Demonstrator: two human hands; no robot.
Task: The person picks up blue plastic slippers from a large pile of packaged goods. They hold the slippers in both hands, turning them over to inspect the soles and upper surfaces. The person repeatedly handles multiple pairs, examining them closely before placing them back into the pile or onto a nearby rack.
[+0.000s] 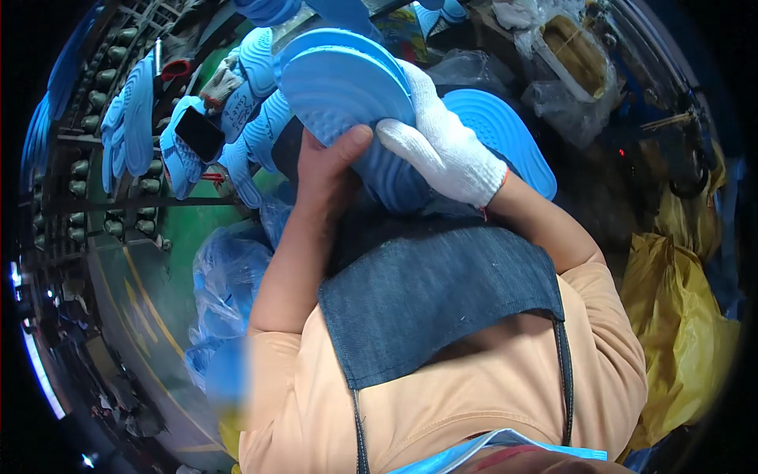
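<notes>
Light blue foam shoe soles (339, 87) with wavy ridges, apparently two stacked face to face, are held up in front of my chest. My left hand (328, 162), bare, grips their lower left edge, its thumb pressed on the ridged face. On the right side my right hand (446, 146), in a white knitted glove, is closed around the edge, its fingers partly hidden behind. Another blue sole (505, 138) lies just beyond the gloved wrist. Below the held soles, more blue ridged foam (391, 178) shows between my hands.
Several blue soles (138, 118) lie at the left, with a black phone (199, 134) on one. A clear plastic bag (225, 276) hangs beside my left arm. A yellow bag (679, 340) stands at right. A plastic-wrapped tray (572, 59) sits far right. Roller racks (79, 170) line the left.
</notes>
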